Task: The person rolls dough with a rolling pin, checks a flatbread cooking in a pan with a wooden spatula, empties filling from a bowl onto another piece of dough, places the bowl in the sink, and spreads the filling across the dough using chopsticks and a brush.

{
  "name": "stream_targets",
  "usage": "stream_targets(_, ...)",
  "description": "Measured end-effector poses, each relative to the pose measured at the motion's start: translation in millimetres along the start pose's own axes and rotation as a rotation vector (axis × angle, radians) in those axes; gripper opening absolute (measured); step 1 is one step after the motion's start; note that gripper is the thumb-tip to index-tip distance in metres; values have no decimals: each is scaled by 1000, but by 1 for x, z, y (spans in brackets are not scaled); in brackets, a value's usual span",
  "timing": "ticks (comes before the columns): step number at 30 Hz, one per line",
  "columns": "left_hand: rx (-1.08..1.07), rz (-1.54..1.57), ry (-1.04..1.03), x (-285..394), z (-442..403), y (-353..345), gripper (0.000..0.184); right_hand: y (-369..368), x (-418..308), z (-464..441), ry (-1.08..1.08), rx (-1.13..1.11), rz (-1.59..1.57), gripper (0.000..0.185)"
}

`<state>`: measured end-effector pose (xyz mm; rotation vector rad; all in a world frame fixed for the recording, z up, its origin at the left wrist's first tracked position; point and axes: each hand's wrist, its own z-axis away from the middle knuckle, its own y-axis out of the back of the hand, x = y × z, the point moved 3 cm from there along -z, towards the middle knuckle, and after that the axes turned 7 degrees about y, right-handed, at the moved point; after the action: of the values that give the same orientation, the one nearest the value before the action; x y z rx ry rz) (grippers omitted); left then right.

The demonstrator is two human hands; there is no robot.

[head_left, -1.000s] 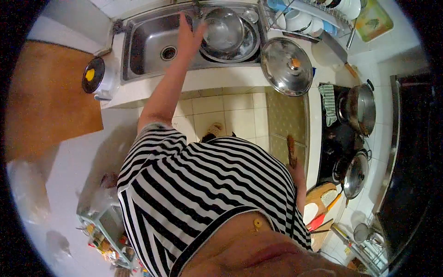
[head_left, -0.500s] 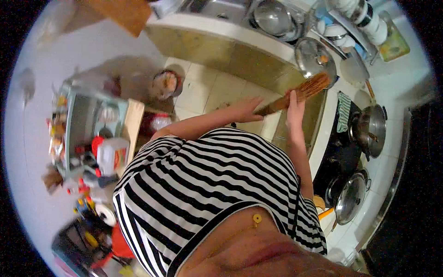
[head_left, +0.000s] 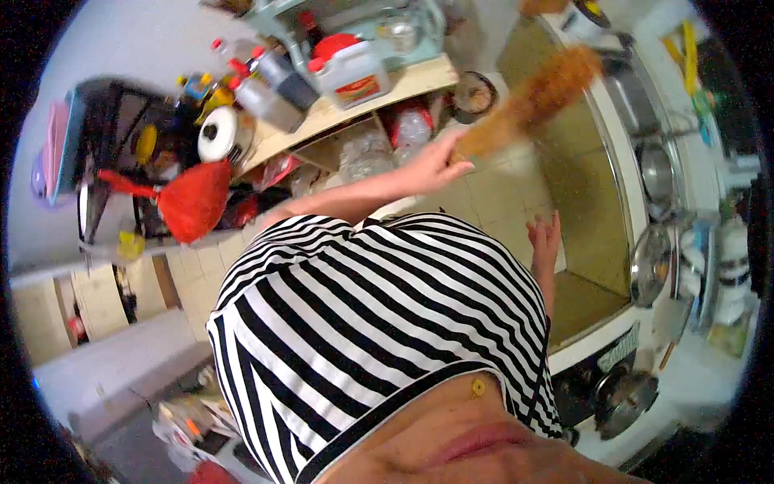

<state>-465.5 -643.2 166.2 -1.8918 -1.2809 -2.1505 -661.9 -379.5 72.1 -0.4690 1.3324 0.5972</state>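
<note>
Head view: left hand (head_left: pixel 439 165) pinches one end of a brown brush (head_left: pixel 532 105) between thumb and fingers. Brush blurred, held up over the tiled floor (head_left: pixel 504 181); its far end overlaps the front edge of the counter (head_left: pixel 603 133) in the picture, contact cannot be told. Right hand (head_left: pixel 544 238) holds nothing visible, fingers raised and partly spread, well apart from the brush, near the cabinet front (head_left: pixel 592 210). Along the counter: sink (head_left: pixel 633 93), then steel bowl (head_left: pixel 657 173), then pan lid (head_left: pixel 651 262) at the front edge; beyond these, a striped cloth (head_left: pixel 619 348) beside a pan (head_left: pixel 627 399) on the stove. Wooden board (head_left: pixel 419 79), left of the brush: white jug (head_left: pixel 351 77) toward its right end, white lidded pot (head_left: pixel 222 135) at its left end, dark-filled bottle (head_left: pixel 284 78) between.
</note>
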Motion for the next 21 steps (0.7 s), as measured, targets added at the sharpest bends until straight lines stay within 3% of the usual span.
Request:
stream_targets(1, 203, -36, -81, -7, 15, 29, 62, -1, 18, 9, -78, 11, -26, 69)
stream_targets(2, 403, -78, -166, -16, 28, 60, 61, 6, 50, 12, -14, -66, 84, 68)
stream_targets(3, 454, 18, -15, -25, 41, 83, 59, 20, 92, 13, 53, -143, 182, 68)
stream_targets(4, 499, 122, 129, -35, 55, 113, 56, 25, 124, 16, -13, -119, 132, 68)
stream_targets(6, 786, 320, 6, -53, 76, 177, 49, 23, 166, 22, -72, -102, 82, 68)
stream_targets(7, 879, 335, -26, -60, 87, 212, 45, 22, 183, 28, -202, -47, -115, 69)
stream_targets(8, 969, 352, -61, -71, 96, 247, 40, 12, 192, 30, -332, 13, -312, 70)
stream_targets(9, 1054, 344, -111, -90, 103, 283, 35, -31, 134, 49, -459, 174, -251, 72)
stream_targets(10, 1133, 334, -163, -107, 104, 316, 31, -42, 140, 52, -456, 175, -254, 72)
stream_targets(12, 1169, 260, -140, -146, 105, 381, 29, -66, 152, 66, -334, 103, -100, 72)
stream_targets(13, 1194, 232, -166, -157, 98, 406, 28, -93, 130, 77, -377, 170, -150, 71)
stream_targets(14, 1224, 62, -74, -170, 95, 427, 34, -82, 190, 69, -340, 149, -192, 70)
stream_targets(16, 1114, 216, 59, -214, 68, 465, 38, -136, 158, 90, -403, 149, -181, 69)
stream_targets(17, 1074, 163, 60, -228, 56, 476, 34, -166, 126, 101, -468, 206, -357, 69)
stream_targets(18, 1028, 113, 59, -236, 43, 486, 31, -175, 137, 109, -534, 183, -397, 70)
stream_targets(20, 968, 99, 63, -292, 7, 505, 31, -186, 192, 125, -342, 73, -213, 71)
stream_targets(21, 979, 113, 98, -315, -10, 507, 32, -203, 176, 139, -418, 73, -143, 70)
